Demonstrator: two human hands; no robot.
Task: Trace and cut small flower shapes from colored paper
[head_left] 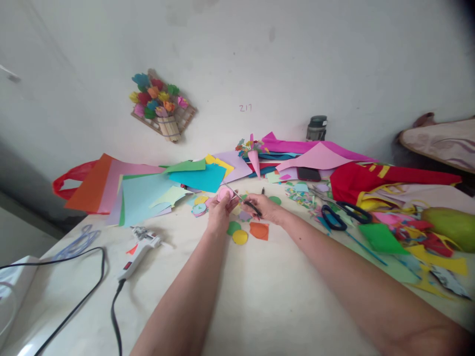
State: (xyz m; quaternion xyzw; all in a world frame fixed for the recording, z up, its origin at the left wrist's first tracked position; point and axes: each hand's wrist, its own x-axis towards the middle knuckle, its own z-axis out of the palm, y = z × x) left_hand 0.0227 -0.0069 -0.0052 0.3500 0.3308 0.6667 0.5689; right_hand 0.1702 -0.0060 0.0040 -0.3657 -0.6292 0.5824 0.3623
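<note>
In the middle of the table, my left hand (220,209) pinches a pink paper circle (224,193) between thumb and fingers. My right hand (264,206) is wrapped round the dark handle of a small pair of scissors (253,207), whose blades point up and left toward the pink paper. Whether the blades touch the paper I cannot tell. Just below the hands lie a yellow paper circle (240,237), a green circle (233,228) and an orange paper piece (259,231) with a round outline. More paper circles (199,208) sit left of my left hand.
A glue gun (139,254) with a black cord lies at the left. Coloured paper sheets (144,198) spread along the back. Large dark-handled scissors (334,217), paper scraps (382,240) and a green fruit (451,227) are at the right. A phone (308,174) rests near the wall.
</note>
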